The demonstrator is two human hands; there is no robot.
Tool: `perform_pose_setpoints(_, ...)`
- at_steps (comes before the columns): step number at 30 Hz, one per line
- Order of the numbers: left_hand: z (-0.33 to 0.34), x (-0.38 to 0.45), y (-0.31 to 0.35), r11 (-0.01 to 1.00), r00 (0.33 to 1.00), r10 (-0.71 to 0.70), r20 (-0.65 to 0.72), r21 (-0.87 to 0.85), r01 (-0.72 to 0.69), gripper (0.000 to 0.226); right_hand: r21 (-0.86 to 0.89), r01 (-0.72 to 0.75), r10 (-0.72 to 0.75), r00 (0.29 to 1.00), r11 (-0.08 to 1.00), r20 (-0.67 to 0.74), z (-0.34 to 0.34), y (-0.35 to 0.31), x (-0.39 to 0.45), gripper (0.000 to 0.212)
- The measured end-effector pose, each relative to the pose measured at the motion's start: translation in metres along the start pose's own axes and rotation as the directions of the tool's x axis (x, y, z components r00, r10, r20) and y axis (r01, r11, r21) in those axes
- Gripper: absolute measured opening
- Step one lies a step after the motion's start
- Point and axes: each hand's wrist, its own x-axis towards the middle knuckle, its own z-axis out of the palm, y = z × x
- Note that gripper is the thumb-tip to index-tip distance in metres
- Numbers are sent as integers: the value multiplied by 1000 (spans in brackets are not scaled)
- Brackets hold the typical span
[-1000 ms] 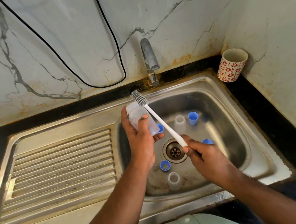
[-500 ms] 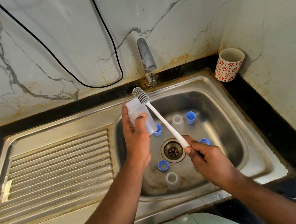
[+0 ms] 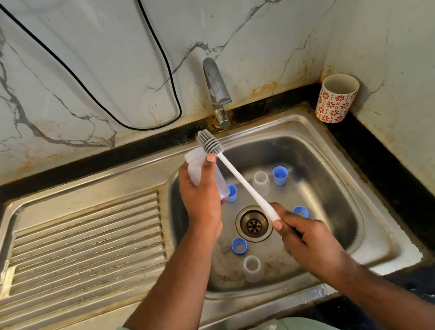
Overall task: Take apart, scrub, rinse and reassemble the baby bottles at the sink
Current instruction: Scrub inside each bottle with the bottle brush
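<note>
- Left hand (image 3: 201,196) is gripping the clear bottle body (image 3: 197,168) around its middle, holding it above the left edge of the sink (image 3: 334,174) at centre frame; the thumb is wrapping over the front.
- Right hand (image 3: 308,239) is clenching the white handle end of the bottle brush (image 3: 239,181), lower right of centre; the grey bristle head is sitting just beside the bottle's upper end, and whether it is touching is hard to tell.
- Handling guess: the bottle is looking like light, thin, semi-stiff plastic, likely slick if wet, so a mid-body wrap is suiting it better than a rim pinch.
- The brush is looking light, with a stiff slim handle and soft ribbed head; holding far back is giving reach but less control.
- Look: the bottle is translucent, whitish and cylindrical with no cap on.
- Loose parts are lying in the basin around the drain (image 3: 253,224): blue rings (image 3: 239,245) and clear caps (image 3: 252,267), all apart.
- A tap (image 3: 216,90) is standing at top centre, a flowered cup (image 3: 336,98) on the bench at upper right.
</note>
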Motion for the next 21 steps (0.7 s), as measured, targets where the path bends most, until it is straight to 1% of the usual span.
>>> perform_pose_setpoints(2, -3, 0, -1, 1000, 999, 3, 37, -25, -3, 42, 3, -1, 1, 1000, 1000, 13, 0, 2, 2, 31)
perform_pose_setpoints(4, -4, -1, -2, 998, 996, 23, 85, -65, -17, 43, -2, -77, 77, 997, 997, 9, 2, 7, 5, 29)
perform_pose_setpoints(5, -4, -1, 0, 997, 995, 42, 92, -71, -36, 44, 6, -86, 86, 996, 996, 7, 3, 9, 3, 30)
perform_pose_setpoints(8, -1, 5, 6, 996, 998, 65, 14, -56, -65, 41, 88, -56, 59, 998, 995, -30, 6, 6, -5, 32)
perform_pose_setpoints(9, -2, 8, 6, 997, 999, 52, 0, -57, -52, 41, 111, -40, 46, 998, 993, -50, 6, 4, -7, 33)
perform_pose_setpoints(11, -3, 9, 5, 997, 1000, 6, 20, -79, -4, 38, 137, -7, 17, 997, 991, -74, 6, -2, -8, 34)
perform_pose_setpoints(14, 0, 3, -3, 993, 995, -71, 64, -93, 77, 39, 68, 15, -11, 998, 998, -60, 6, -12, 0, 32)
perform_pose_setpoints(16, -1, 0, -7, 981, 991, -113, 71, -150, 123, 38, 19, -21, 22, 999, 1000, -49, 5, -13, 8, 33)
perform_pose_setpoints(18, -3, -1, -4, 977, 992, -107, 70, -175, 117, 31, -1, -86, 86, 996, 996, -23, 3, -11, 15, 31)
perform_pose_setpoints(19, -5, 0, -2, 977, 993, -93, 67, -184, 104, 27, 7, -95, 95, 995, 995, -16, 1, -10, 15, 30)
perform_pose_setpoints(21, -8, 4, -1, 969, 993, -93, 67, -222, 105, 30, 21, -12, 13, 999, 1000, -34, -1, -12, 7, 31)
